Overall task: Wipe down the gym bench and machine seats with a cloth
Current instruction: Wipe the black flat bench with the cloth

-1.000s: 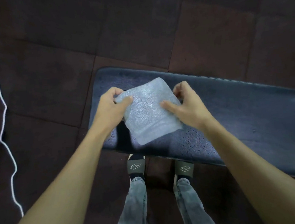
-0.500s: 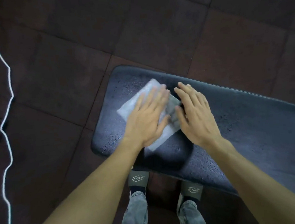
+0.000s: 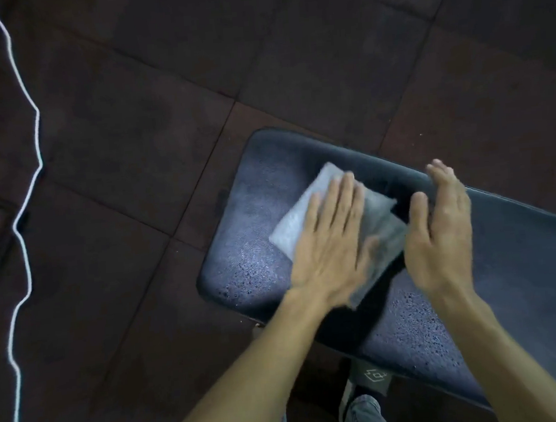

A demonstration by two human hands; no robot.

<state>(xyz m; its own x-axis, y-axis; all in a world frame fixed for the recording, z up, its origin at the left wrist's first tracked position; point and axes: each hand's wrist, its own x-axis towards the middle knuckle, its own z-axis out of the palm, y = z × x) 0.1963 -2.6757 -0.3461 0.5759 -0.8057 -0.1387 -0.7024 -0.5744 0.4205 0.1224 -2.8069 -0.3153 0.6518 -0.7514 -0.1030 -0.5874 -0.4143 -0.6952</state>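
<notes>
Since the earlier frame, right hand point(image 3: 444, 231) had lifted clear, fingers spread; left hand point(image 3: 332, 243), grip flat, pressed cloth point(image 3: 303, 215) onto surface point(image 3: 523, 258). Even overlapping strokes would likely serve best.

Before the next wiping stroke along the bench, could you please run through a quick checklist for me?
1. Cloth lies flat on the bench pad: ok.
2. Left hand presses on the cloth with straight fingers: ok.
3. Right hand is off the cloth: looks lifted beside it, contact cannot tell.
4. Droplets remain on the pad's near edge: not ok, wiping is needed there.
5. Rest of the pad to the right free of objects: ok as far as visible.
6. White cord on the floor is away from the bench: ok.
</notes>
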